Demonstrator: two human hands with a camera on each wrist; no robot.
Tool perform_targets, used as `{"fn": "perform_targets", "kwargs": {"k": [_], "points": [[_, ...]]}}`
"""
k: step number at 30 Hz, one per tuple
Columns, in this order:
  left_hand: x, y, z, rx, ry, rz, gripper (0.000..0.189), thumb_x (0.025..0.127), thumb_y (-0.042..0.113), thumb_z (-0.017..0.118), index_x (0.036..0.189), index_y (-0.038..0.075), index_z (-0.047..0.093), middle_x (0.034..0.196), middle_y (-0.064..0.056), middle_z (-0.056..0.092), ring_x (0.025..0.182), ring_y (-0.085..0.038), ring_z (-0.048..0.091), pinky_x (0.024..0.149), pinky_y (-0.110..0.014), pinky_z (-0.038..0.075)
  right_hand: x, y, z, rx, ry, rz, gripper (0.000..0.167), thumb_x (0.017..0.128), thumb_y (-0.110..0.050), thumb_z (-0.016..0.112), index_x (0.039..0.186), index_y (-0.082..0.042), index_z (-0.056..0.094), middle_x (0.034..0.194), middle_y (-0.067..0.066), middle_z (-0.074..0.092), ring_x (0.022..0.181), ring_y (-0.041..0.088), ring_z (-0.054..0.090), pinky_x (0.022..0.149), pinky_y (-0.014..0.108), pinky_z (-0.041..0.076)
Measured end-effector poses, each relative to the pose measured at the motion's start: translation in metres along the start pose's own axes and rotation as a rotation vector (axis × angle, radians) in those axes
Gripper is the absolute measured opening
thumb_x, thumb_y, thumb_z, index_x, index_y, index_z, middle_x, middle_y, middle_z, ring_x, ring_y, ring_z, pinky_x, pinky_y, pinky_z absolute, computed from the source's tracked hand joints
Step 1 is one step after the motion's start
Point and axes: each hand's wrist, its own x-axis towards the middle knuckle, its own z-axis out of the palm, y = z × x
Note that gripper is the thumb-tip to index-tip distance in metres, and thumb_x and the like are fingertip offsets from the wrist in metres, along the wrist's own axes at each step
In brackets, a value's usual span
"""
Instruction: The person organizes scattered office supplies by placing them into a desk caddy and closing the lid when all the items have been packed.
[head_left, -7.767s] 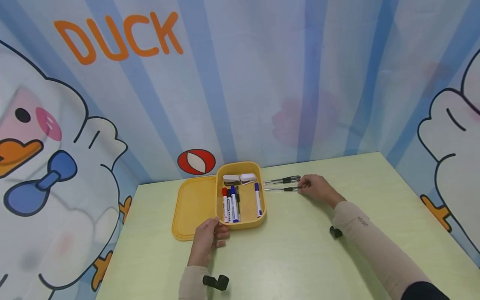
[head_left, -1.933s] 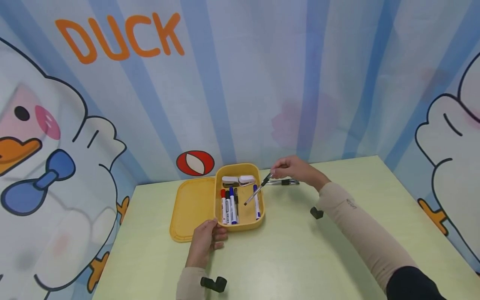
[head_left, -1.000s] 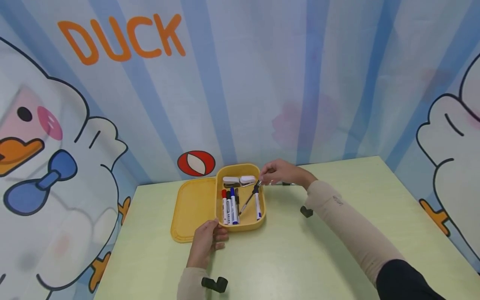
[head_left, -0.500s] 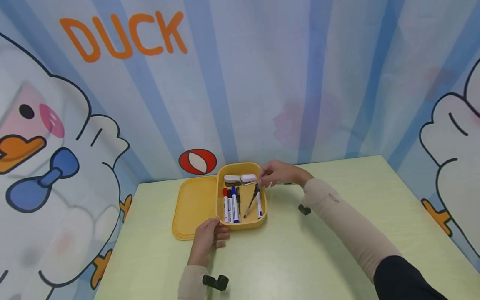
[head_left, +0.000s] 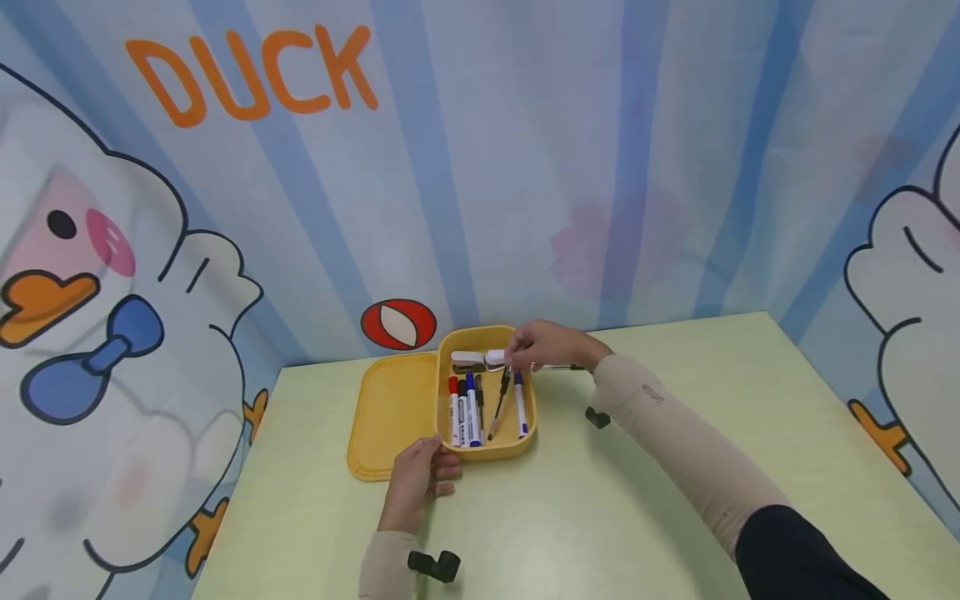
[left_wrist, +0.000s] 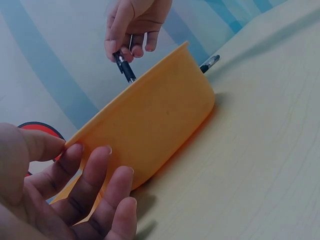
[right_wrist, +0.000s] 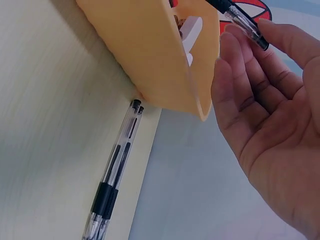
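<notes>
My left hand [head_left: 416, 479] pinches the front-left rim of a yellow plastic box [head_left: 491, 453] between thumb and index finger, the other fingers loosely bent beside its wall. My right hand [head_left: 553, 343] is above the box's right rim and pinches the top end of a clear, black-gripped pen [head_left: 500, 402]. The pen slants down into the box, its tip low over the bottom. To its left lie a red-capped marker [head_left: 453, 412], a black-capped marker [head_left: 462, 417], a blue-capped marker [head_left: 472, 412] and a dark pen [head_left: 481, 408]. Another blue-capped marker [head_left: 521, 408] lies along the right wall.
Two small white stapler-like items [head_left: 468, 358] sit at the back of the box. A yellow lid [head_left: 390, 421] lies flat at its left. Two clear pens [right_wrist: 105, 197] rest on the table right of the box, close to the back edge and curtain [head_left: 525, 208].
The right hand has picked up one pen from the table, carried it left over the box and lowered its tip inside. The left hand has stayed on the rim.
</notes>
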Motion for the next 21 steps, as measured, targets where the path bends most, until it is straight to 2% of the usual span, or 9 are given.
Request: {"fn": "perform_targets", "kwargs": {"k": [3,8,15,21], "points": [[0.001,0.0,0.001,-0.007,-0.002,0.004,0.035,0.106,0.039,0.052,0.106,0.006,0.066,0.095,-0.007,0.073,0.081,-0.02,0.07,0.066,-0.032,0.056,0.005,-0.002,0.003,-0.018,0.005,0.006,0.019,0.101,-0.021,0.063,0.113,-0.008,0.071,0.105,0.015,0.073,0.088,0.032,0.066,0.079,0.041,0.055],[0.002,-0.001,0.002,-0.015,-0.003,0.011,0.034,0.106,0.037,0.052,0.104,0.006,0.066,0.094,-0.007,0.073,0.08,-0.019,0.071,0.065,-0.031,0.056,0.012,-0.006,0.007,-0.034,0.004,0.021,0.026,0.102,-0.02,0.061,0.12,-0.002,0.068,0.106,0.009,0.073,0.091,0.024,0.068,0.086,0.047,0.055],[0.003,-0.002,0.002,-0.02,0.001,0.017,0.033,0.106,0.036,0.052,0.103,0.006,0.066,0.093,-0.007,0.073,0.08,-0.019,0.07,0.065,-0.032,0.056,0.02,-0.009,0.012,-0.051,-0.002,0.045,0.029,0.104,-0.018,0.057,0.125,-0.001,0.065,0.114,0.016,0.071,0.103,0.04,0.067,0.088,0.048,0.056],[0.002,-0.002,0.001,-0.019,0.002,0.018,0.034,0.106,0.037,0.051,0.104,0.006,0.066,0.094,-0.007,0.073,0.08,-0.019,0.07,0.066,-0.032,0.057,0.023,-0.01,0.016,-0.088,-0.008,0.031,0.032,0.103,-0.019,0.058,0.129,0.0,0.063,0.111,0.009,0.071,0.102,0.041,0.067,0.087,0.045,0.056]]}}
